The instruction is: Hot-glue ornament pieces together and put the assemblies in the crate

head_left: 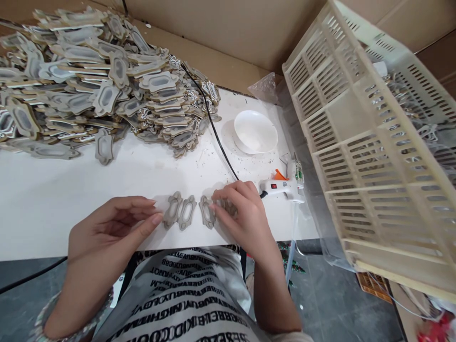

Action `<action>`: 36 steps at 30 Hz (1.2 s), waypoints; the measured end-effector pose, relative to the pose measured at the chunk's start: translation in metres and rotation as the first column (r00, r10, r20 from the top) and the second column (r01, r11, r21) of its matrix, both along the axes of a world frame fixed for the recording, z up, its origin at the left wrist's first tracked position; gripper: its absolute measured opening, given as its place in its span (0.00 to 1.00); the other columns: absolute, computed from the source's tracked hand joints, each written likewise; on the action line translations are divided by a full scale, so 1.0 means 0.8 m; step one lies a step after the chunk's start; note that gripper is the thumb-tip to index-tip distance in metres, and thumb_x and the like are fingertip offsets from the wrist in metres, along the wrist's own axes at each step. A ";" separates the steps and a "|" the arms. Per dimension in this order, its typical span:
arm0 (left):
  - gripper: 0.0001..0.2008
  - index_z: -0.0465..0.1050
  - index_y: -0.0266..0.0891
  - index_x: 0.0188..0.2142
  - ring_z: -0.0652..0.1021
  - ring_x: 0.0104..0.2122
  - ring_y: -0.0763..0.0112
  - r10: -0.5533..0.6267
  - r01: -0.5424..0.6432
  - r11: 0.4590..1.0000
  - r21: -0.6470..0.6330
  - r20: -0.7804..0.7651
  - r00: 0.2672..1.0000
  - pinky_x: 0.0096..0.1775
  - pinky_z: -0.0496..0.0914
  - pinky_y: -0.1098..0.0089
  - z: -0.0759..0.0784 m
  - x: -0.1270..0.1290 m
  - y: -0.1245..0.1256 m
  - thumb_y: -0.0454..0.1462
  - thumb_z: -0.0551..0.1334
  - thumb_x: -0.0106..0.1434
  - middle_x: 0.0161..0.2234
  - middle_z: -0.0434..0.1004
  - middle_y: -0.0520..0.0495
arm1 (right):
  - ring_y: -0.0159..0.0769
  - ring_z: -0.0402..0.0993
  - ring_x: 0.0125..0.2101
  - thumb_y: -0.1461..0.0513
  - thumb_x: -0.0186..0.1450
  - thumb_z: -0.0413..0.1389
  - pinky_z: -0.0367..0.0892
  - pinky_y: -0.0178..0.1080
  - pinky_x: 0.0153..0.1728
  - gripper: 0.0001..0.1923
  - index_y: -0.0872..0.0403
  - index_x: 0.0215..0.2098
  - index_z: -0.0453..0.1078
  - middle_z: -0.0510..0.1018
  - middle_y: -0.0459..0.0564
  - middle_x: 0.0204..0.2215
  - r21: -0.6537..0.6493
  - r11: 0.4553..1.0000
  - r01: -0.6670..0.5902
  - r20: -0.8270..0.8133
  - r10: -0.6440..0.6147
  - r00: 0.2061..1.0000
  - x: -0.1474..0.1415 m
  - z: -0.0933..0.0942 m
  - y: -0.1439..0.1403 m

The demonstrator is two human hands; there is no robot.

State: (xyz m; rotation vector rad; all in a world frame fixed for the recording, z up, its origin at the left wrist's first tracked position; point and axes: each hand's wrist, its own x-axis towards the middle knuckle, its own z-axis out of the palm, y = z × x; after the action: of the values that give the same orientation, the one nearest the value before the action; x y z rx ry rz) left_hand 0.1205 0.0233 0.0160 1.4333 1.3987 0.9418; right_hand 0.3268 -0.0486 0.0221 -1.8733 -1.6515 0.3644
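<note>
You are sitting at a white table (71, 199), with a large heap of flat ornate cut-outs (89, 80) lying across its far left and a slatted plastic crate (374, 156) tilting in at your right. A white bowl (255, 131) is resting beyond your right hand, and a glue gun (283, 188) is lying just beside that hand, its black cord (213, 128) running back over the heap's edge.

A short row of small cut-out pieces (187, 212) is lying face down near the table's front edge, between your hands. Your left hand (107, 232) is resting at the left end of the row, fingers (151, 222) loosely together and extended, touching or nearly touching the first piece; nothing is clamped. Your right hand (242, 213) is covering the right end, fingertips pressing down on a piece there.

By my judgement, you are laying out and aligning the pieces. The next move is calling for even spacing and flat seating of each piece.
</note>
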 end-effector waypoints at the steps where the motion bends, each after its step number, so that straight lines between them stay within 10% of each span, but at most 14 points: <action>1: 0.09 0.80 0.55 0.32 0.80 0.28 0.68 -0.004 0.004 1.000 -0.002 0.006 1.000 0.28 0.79 0.72 0.001 0.001 0.000 0.40 0.72 0.50 0.30 0.81 0.53 | 0.39 0.67 0.37 0.64 0.67 0.60 0.64 0.42 0.40 0.03 0.52 0.39 0.75 0.76 0.48 0.33 -0.002 1.000 -0.015 0.016 0.015 1.000 -0.001 0.001 -0.006; 16: 0.08 0.79 0.48 0.31 0.80 0.24 0.69 -0.295 0.306 0.950 -0.068 0.139 0.945 0.29 0.79 0.75 0.005 0.022 -0.014 0.43 0.73 0.52 0.25 0.80 0.52 | 0.32 0.75 0.33 0.63 0.69 0.59 0.69 0.38 0.38 0.04 0.50 0.35 0.74 0.81 0.42 0.30 0.202 0.976 0.083 -0.392 0.003 0.920 -0.052 0.002 -0.007; 28: 0.07 0.80 0.49 0.31 0.79 0.23 0.71 -0.321 0.332 0.942 -0.050 0.164 0.933 0.26 0.77 0.79 0.004 0.021 -0.013 0.39 0.72 0.51 0.24 0.79 0.53 | 0.31 0.79 0.28 0.63 0.65 0.60 0.73 0.35 0.33 0.02 0.50 0.34 0.75 0.82 0.42 0.26 0.021 0.997 0.070 -0.805 -0.024 0.593 -0.038 -0.003 -0.008; 36: 0.06 0.79 0.46 0.30 0.80 0.25 0.74 -0.235 0.241 0.970 -0.029 0.122 0.964 0.29 0.77 0.81 0.008 0.017 -0.004 0.37 0.72 0.51 0.26 0.80 0.54 | 0.31 0.75 0.31 0.66 0.68 0.57 0.68 0.35 0.35 0.05 0.51 0.36 0.75 0.80 0.44 0.30 0.139 0.970 0.198 -0.455 -0.115 0.883 0.002 -0.007 -0.011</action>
State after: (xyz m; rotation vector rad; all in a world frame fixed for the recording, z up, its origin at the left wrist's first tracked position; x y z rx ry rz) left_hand 0.1337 0.0197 0.0220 1.4511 1.1247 0.8217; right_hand 0.3282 -0.0578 0.0166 -1.6232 -1.1748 0.5126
